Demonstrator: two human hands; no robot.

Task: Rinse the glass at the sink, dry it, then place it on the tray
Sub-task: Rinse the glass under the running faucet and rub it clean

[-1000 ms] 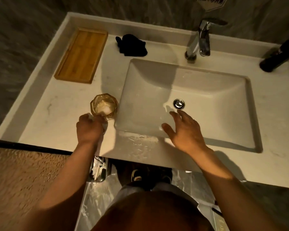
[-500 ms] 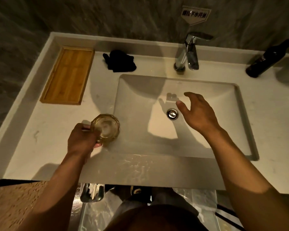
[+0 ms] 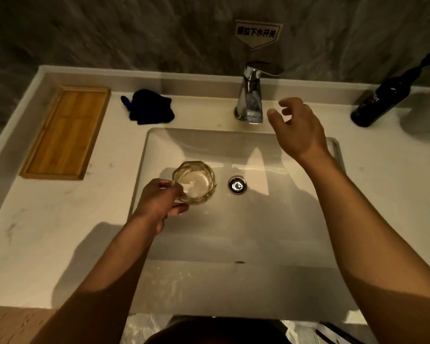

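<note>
**Glass held over the sink**

The surface (image 3: 47, 234) carries the sink (image 3: 271, 219). Left of the sink lies the tray (image 3: 66, 132). Over the sink's basin, the left hand (image 3: 159, 204) grips the upright glass (image 3: 194, 182). The right hand (image 3: 296, 127) hovers loose-fingered and empty beside the tap (image 3: 250, 95).

Dim marbled wall (image 3: 109, 33), pale countertop (image 3: 47, 232)
</note>
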